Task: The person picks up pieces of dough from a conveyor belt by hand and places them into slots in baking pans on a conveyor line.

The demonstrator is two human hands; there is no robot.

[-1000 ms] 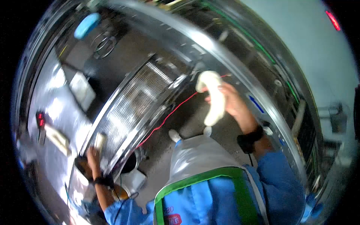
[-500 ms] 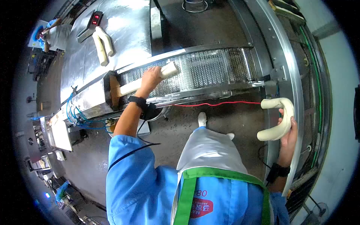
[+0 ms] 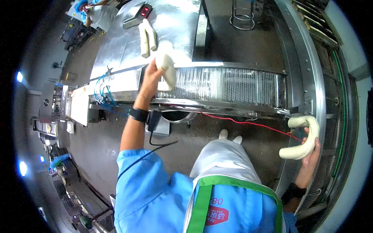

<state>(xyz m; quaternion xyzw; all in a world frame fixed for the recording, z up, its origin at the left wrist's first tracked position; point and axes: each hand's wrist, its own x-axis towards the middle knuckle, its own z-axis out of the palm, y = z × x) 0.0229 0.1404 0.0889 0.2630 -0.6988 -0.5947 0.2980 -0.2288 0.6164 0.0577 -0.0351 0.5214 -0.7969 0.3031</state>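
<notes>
My left hand [image 3: 150, 80] grips a pale dough roll [image 3: 167, 72] that hangs bent over the left end of the metal mesh conveyor [image 3: 221, 86]; its upper part is blurred. Part of another pale piece shows on the mesh under it. At the far right, my right hand [image 3: 309, 149] holds a U-shaped dough roll [image 3: 311, 136], its open side facing left, beside the metal rail. On the steel table [image 3: 112, 50], a folded dough roll [image 3: 144, 40] lies near a scale [image 3: 136, 15] with a red display.
A red cord [image 3: 241, 122] runs below the conveyor's front edge. Blue tubes [image 3: 104, 93] hang at its left end. A stool [image 3: 242, 21] stands behind. A person [image 3: 97, 14] in a blue cap is at the upper left, and another person [image 3: 60, 161] at the lower left.
My left hand has lifted a dough roll off the mesh and moved it toward the table, where it now hangs bent. My right hand still holds its U-shaped roll. The view has shifted.
</notes>
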